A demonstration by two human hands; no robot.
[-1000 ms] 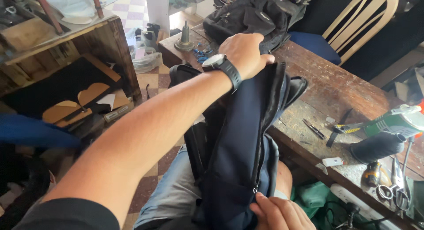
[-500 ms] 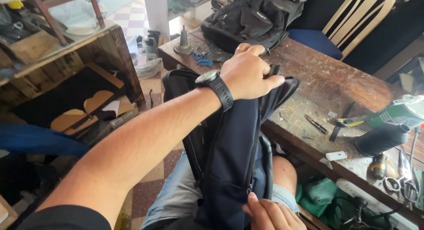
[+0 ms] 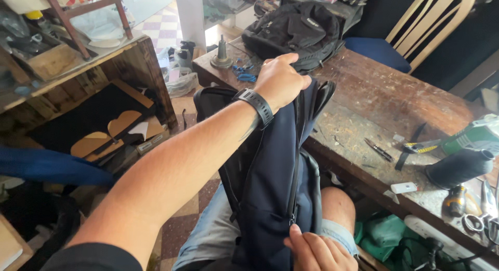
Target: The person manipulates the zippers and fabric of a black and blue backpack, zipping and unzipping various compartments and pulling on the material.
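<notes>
A: Head view, near first: right hand (image 3: 318, 250) pinches the zipper pull on the navy backpack (image 3: 275, 182), which rests upright on the lap.
B: Risk?
A: Fabric could snag the slider if tension slackens. Left hand (image 3: 280, 79), fingers curled tight, grips the top edge. Workbench (image 3: 374, 99) beyond, black bag (image 3: 299, 31) farthest.

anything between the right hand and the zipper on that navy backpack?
Nothing visible. The right hand sits at the zipper low on the navy backpack, thumb at the seam; whether it pinches the pull can't be told. The left hand grips the bag's top end; the watch is clear of the zip.
</notes>
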